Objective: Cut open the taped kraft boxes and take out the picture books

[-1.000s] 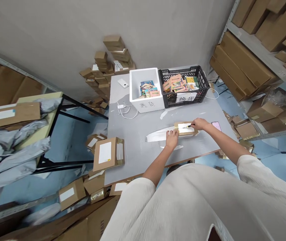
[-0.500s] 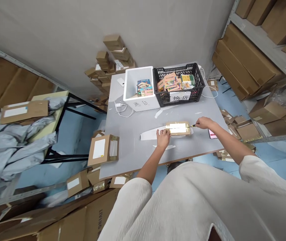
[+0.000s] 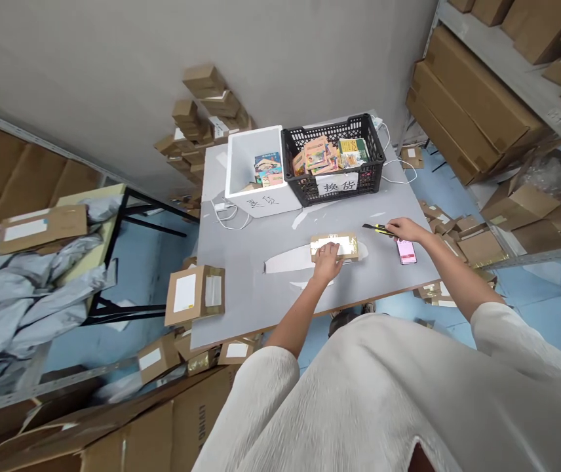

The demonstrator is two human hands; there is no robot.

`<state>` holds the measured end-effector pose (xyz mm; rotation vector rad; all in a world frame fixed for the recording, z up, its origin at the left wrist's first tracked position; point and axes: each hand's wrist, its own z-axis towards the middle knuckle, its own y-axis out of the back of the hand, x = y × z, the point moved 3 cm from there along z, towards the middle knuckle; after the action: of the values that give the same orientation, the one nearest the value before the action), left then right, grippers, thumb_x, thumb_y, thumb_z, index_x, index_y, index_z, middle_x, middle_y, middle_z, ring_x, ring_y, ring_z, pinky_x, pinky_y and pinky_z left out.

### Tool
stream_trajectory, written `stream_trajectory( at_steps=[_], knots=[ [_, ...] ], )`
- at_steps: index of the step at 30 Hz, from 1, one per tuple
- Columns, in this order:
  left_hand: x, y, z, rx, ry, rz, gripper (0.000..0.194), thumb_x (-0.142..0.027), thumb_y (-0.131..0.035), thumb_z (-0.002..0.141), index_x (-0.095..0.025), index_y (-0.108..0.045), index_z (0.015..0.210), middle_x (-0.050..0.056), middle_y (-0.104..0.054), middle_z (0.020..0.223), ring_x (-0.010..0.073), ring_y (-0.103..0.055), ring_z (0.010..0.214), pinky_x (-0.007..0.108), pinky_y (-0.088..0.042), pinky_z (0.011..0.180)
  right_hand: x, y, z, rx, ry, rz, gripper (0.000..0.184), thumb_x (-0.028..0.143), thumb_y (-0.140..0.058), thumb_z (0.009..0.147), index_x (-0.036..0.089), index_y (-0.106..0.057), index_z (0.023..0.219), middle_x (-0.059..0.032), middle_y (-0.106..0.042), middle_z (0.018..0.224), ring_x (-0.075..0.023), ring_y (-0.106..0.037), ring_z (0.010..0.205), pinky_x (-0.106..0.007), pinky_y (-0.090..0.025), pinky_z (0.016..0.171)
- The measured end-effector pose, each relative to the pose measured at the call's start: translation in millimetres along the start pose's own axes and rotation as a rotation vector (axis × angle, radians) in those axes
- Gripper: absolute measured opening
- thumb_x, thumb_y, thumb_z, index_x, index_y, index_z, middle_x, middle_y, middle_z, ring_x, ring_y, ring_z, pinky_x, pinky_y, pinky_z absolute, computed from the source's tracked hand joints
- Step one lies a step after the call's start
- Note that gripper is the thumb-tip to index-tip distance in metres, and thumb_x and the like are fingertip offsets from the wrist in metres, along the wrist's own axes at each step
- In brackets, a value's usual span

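Observation:
A small taped cardboard parcel with a white label lies on the grey table. My left hand rests on its near left part, fingers laid over it. My right hand is to the right of the parcel, closed round a yellow and black utility knife whose tip points left, clear of the parcel. A phone with a pink screen lies just below my right hand.
At the table's far side stand a white foam box and a black crate, both with books in them. A bigger labelled parcel lies at the left edge. A charger cable lies by the foam box. Cardboard boxes litter the floor and fill the shelves.
My right hand has drawn the knife off the parcel's top and out to the right. My left hand has slid further onto the parcel. The view has shifted.

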<state>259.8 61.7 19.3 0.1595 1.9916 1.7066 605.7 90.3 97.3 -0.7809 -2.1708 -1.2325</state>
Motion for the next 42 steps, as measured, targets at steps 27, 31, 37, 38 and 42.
stream_trajectory(
  at_steps=[27, 31, 37, 38, 42],
  knots=[
    [-23.9, -17.4, 29.1, 0.072, -0.073, 0.047, 0.052, -0.026, -0.076, 0.091, -0.024, -0.056, 0.139, 0.013, -0.063, 0.139, 0.0321, -0.067, 0.126, 0.057, -0.023, 0.134, 13.6, -60.5, 38.0, 0.078, 0.126, -0.576, 0.035, 0.033, -0.053, 0.107, 0.028, -0.079, 0.129, -0.0097, -0.079, 0.128, -0.0278, -0.071, 0.111, -0.033, -0.047, 0.089],
    [-23.7, -17.8, 28.1, 0.066, -0.076, 0.045, 0.051, -0.026, -0.076, 0.092, -0.024, -0.056, 0.139, 0.012, -0.062, 0.139, 0.0308, -0.068, 0.123, 0.055, -0.024, 0.134, 4.9, -67.3, 43.7, 0.108, 0.126, -0.494, 0.032, 0.036, -0.056, 0.104, 0.028, -0.079, 0.125, -0.0072, -0.081, 0.118, -0.0246, -0.071, 0.103, -0.029, -0.048, 0.088],
    [-24.3, -16.8, 25.5, 0.064, -0.071, 0.024, 0.053, -0.028, -0.077, 0.092, -0.024, -0.056, 0.141, 0.013, -0.061, 0.14, 0.0311, -0.069, 0.122, 0.053, -0.027, 0.133, -19.2, -79.3, 27.8, 0.252, 0.016, -0.2, 0.033, 0.044, -0.054, 0.104, 0.024, -0.078, 0.114, -0.0004, -0.077, 0.089, -0.0181, -0.066, 0.078, -0.024, -0.048, 0.072],
    [-24.4, -16.6, 25.0, 0.062, -0.073, 0.023, 0.053, -0.028, -0.077, 0.092, -0.024, -0.057, 0.141, 0.013, -0.061, 0.14, 0.031, -0.069, 0.121, 0.053, -0.027, 0.132, -20.7, -79.1, 24.7, 0.253, 0.003, -0.176, 0.033, 0.046, -0.056, 0.103, 0.024, -0.078, 0.113, 0.0, -0.076, 0.086, -0.0181, -0.065, 0.076, -0.024, -0.048, 0.072],
    [-25.3, -16.4, 23.9, 0.058, -0.079, 0.029, 0.054, -0.028, -0.078, 0.092, -0.021, -0.057, 0.141, 0.014, -0.061, 0.138, 0.0302, -0.069, 0.122, 0.051, -0.026, 0.133, -20.0, -73.7, 16.9, 0.259, 0.0, -0.141, 0.031, 0.048, -0.059, 0.099, 0.024, -0.078, 0.106, -0.0009, -0.075, 0.083, -0.019, -0.064, 0.075, -0.026, -0.049, 0.071]
  ],
)
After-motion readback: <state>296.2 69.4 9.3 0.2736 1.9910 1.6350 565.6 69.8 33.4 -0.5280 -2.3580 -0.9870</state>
